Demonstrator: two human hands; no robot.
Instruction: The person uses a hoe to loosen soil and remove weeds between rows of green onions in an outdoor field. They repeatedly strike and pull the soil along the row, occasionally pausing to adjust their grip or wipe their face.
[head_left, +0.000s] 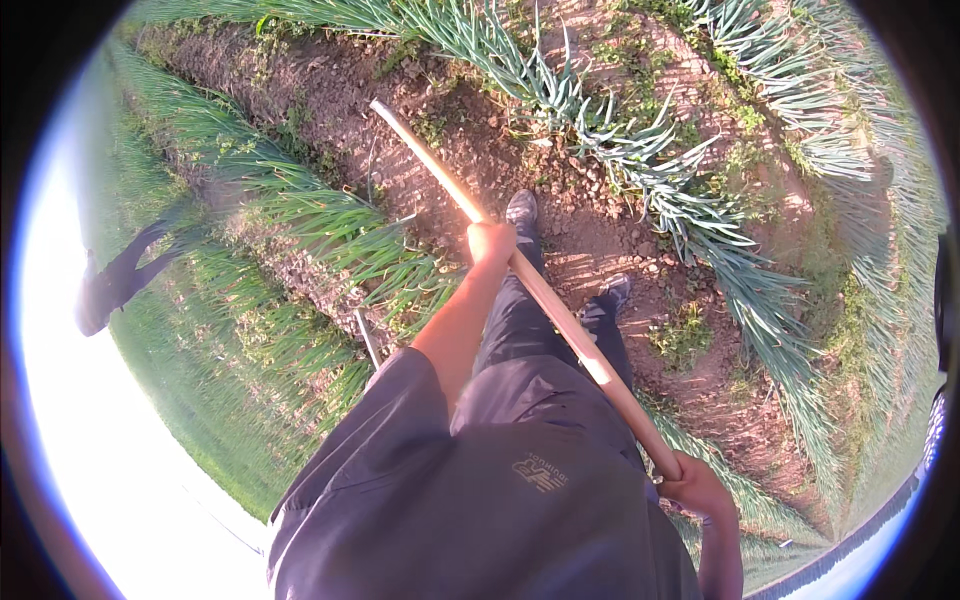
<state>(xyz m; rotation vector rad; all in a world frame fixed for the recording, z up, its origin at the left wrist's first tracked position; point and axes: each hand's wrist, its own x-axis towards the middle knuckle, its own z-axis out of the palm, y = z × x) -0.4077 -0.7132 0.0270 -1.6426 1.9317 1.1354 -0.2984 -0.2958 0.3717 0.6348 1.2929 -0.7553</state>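
Observation:
A long wooden tool handle (559, 311) runs slantwise across the front of my body. My left hand (491, 244) is wrapped around it partway along, in front of my legs. Near its close end, beside my right hip, my right hand (696, 484) grips the wood. The far end points up and left over the bare soil (330, 97) of a furrow. No tool head can be made out at that end. My two shoes stand in the furrow, the left one (523, 206) ahead of the right (616, 289).
Rows of green onion plants flank the furrow on the left (315, 202) and right (660, 172). Low weeds (681, 334) grow in the soil. A thin pale stick (367, 337) shows beside my left sleeve. Another person (127, 277) stands among the rows at far left.

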